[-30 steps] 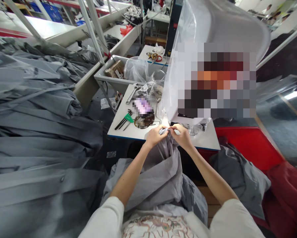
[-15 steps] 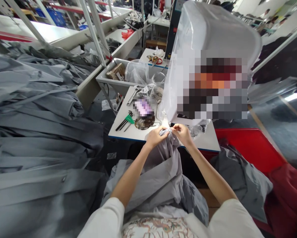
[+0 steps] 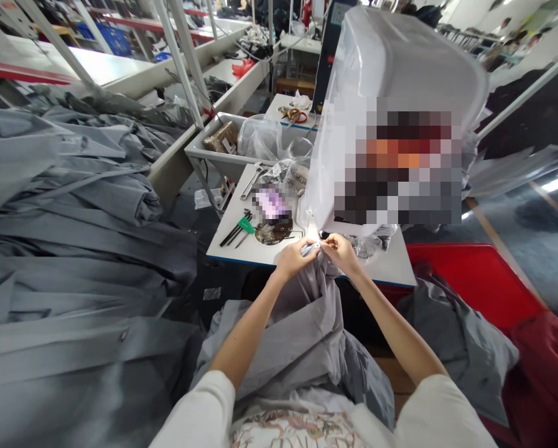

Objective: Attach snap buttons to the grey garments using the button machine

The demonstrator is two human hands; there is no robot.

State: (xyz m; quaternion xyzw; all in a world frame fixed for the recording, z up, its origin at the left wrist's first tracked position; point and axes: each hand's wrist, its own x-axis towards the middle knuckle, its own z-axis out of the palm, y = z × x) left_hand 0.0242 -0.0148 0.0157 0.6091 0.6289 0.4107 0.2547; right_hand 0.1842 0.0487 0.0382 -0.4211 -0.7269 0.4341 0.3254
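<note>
We sit at a cluttered work table in a garment workshop. To our left, a huge heap of gray garments [image 3: 78,249] fills much of the view. To our right, a red tub [image 3: 474,274] has a smaller bundle of gray cloth [image 3: 460,348] draped over its edge. Ahead, a clear plastic cover [image 3: 376,74] hangs over a machine, partly blurred, at the far side of the white table [image 3: 390,267]. A gray garment [image 3: 279,336] runs across our lap and up to our hands. Our left hand [image 3: 292,258] and right hand [image 3: 341,254] are both closed in tight pinches, gripping a gathered fold of it at the table edge. A small pale piece [image 3: 311,249] shows between them, too small to identify. Nearby lie a wrench [image 3: 253,180] and a green-handled tool [image 3: 246,225]. Judging by the piles, much cloth appears left to handle; we cannot tell which pieces are finished.
</note>
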